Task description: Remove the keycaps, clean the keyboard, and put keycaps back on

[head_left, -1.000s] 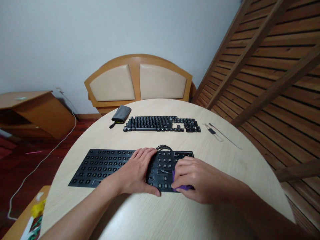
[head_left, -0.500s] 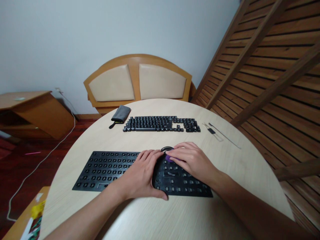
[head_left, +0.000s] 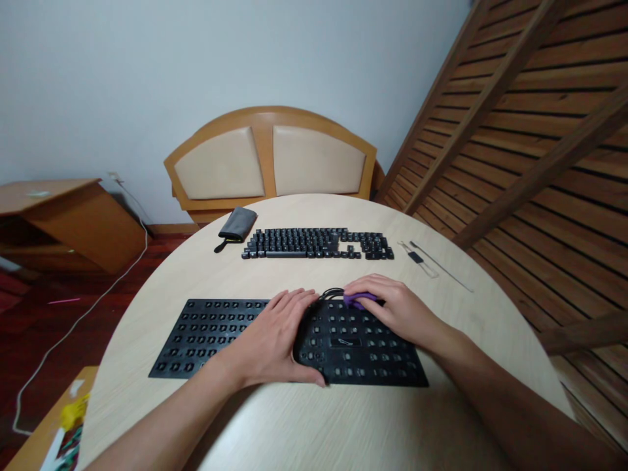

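Observation:
A black keyboard [head_left: 347, 358] without its keycaps lies flat on the table, its switches bare. My left hand [head_left: 275, 340] spans its middle from front to back, fingers at the far edge and thumb at the near edge, gripping it. Bunched in my right hand [head_left: 392, 307] is a purple cloth [head_left: 360, 299], pressed on the keyboard's far edge right of the cable. The black cable [head_left: 331, 292] curls out at the back between my hands. My left hand covers part of the switches.
Loose black keycaps [head_left: 289, 242] lie laid out in keyboard order farther back on the round table [head_left: 324, 425]. A grey pouch [head_left: 238, 224] sits to their left. To the right are a wire keycap puller [head_left: 416, 257] and a thin metal rod [head_left: 441, 266].
My right hand and the purple cloth have moved right along the keyboard's far edge. The keyboard has shifted slightly right. My left hand stays nearly in place.

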The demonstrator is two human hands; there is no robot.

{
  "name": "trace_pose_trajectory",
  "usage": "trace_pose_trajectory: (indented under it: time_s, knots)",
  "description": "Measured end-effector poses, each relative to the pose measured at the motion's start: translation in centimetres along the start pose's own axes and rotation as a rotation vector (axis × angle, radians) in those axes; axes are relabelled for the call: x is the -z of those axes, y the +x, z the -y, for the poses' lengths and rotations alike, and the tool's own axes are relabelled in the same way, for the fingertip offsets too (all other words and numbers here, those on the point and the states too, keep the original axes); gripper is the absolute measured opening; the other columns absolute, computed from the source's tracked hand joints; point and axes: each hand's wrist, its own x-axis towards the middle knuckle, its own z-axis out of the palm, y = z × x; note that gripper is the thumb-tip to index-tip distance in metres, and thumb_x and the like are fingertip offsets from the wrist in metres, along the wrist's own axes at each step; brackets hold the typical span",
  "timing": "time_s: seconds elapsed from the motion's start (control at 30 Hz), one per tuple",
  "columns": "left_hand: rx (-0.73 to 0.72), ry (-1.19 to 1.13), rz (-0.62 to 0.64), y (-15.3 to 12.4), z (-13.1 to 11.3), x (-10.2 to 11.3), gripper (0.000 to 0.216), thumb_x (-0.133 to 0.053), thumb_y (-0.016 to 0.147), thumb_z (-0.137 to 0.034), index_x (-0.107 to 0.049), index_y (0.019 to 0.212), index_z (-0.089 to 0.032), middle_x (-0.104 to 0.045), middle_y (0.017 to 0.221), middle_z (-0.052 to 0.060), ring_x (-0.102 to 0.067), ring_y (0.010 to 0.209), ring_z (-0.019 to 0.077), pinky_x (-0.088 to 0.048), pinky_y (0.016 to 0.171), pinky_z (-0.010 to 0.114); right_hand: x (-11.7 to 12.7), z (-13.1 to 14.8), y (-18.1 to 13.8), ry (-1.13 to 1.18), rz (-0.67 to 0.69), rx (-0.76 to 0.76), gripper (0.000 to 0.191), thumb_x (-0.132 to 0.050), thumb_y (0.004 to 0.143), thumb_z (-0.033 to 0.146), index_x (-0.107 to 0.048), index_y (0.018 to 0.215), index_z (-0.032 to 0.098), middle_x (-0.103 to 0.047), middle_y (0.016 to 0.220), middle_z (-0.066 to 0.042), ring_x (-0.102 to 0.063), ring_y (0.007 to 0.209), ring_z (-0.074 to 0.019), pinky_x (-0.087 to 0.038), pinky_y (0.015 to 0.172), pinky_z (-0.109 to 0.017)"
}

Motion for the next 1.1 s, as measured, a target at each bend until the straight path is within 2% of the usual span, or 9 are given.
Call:
trace_pose_trajectory:
  time_s: [0.07,0.13,0.43,0.57,0.8,0.93,1.1]
  knots:
    - [0.004,0.004,0.015,0.1,0.0,0.2,0.106,-0.073,0.072,-0.072,-0.028,0.15,-0.017,-0.049,0.148,0.023,-0.048,0.136,0.0424,-0.036,0.115,0.063,0.2,-0.6,0.0,-0.039,-0.089,-0.019,0.021,-0.053,0.099,0.015,-0.071,0.106,0.024,-0.075,0.113,-0.005,-0.068,0.108,-0.0215,-0.054,0.099,-0.042]
    - [0.008,0.003,0.027,0.2,-0.1,0.3,0.103,-0.072,0.072,-0.073,-0.03,0.148,-0.017,-0.05,0.147,0.022,-0.049,0.135,0.0416,-0.038,0.113,0.062,0.1,-0.9,0.0,-0.076,-0.123,-0.013,0.022,-0.053,0.098,0.015,-0.072,0.105,0.024,-0.073,0.119,-0.006,-0.067,0.113,-0.0225,-0.053,0.101,-0.044]
    - [0.017,-0.028,0.029,0.2,-0.3,0.3,0.106,-0.07,0.071,-0.078,-0.031,0.149,-0.018,-0.051,0.145,0.021,-0.05,0.133,0.0418,-0.039,0.112,0.062,-1.0,-0.1,0.0,-0.122,0.075,0.077,0.027,-0.053,0.093,0.008,-0.07,0.107,0.023,-0.075,0.112,-0.005,-0.066,0.115,-0.0223,-0.054,0.102,-0.045]
    - [0.03,-0.024,0.03,0.3,-0.3,0.2,0.106,-0.07,0.071,-0.079,-0.032,0.149,-0.017,-0.051,0.146,0.021,-0.05,0.133,0.0415,-0.039,0.112,0.061,-0.5,0.2,0.0,-0.206,0.103,0.121,0.024,-0.051,0.095,0.009,-0.069,0.105,0.021,-0.073,0.116,-0.007,-0.063,0.119,-0.0245,-0.054,0.103,-0.045]
    - [0.037,-0.016,0.036,0.2,-0.2,0.2,0.107,-0.071,0.07,-0.079,-0.033,0.148,-0.017,-0.051,0.145,0.021,-0.05,0.133,0.0412,-0.039,0.112,0.061,-0.6,0.7,0.0,-0.235,0.133,0.083,0.022,-0.052,0.093,0.01,-0.069,0.101,0.021,-0.067,0.121,-0.009,-0.062,0.119,-0.0243,-0.053,0.104,-0.044]
    - [0.032,-0.032,0.02,0.2,-0.2,0.1,0.107,-0.072,0.07,-0.078,-0.032,0.149,-0.019,-0.052,0.145,0.019,-0.05,0.132,0.0407,-0.039,0.112,0.061,-0.6,1.3,0.1,-0.237,0.163,0.065,0.021,-0.053,0.092,0.009,-0.069,0.097,0.022,-0.068,0.119,-0.008,-0.063,0.114,-0.024,-0.055,0.099,-0.043]
    - [0.035,-0.015,0.026,0.1,-0.2,0.1,0.107,-0.071,0.07,-0.079,-0.031,0.149,-0.018,-0.052,0.144,0.02,-0.051,0.131,0.041,-0.04,0.111,0.06,-0.4,1.3,0.1,-0.231,0.17,0.071,0.023,-0.052,0.093,0.01,-0.067,0.105,0.023,-0.071,0.115,-0.006,-0.064,0.113,-0.0235,-0.053,0.099,-0.042]
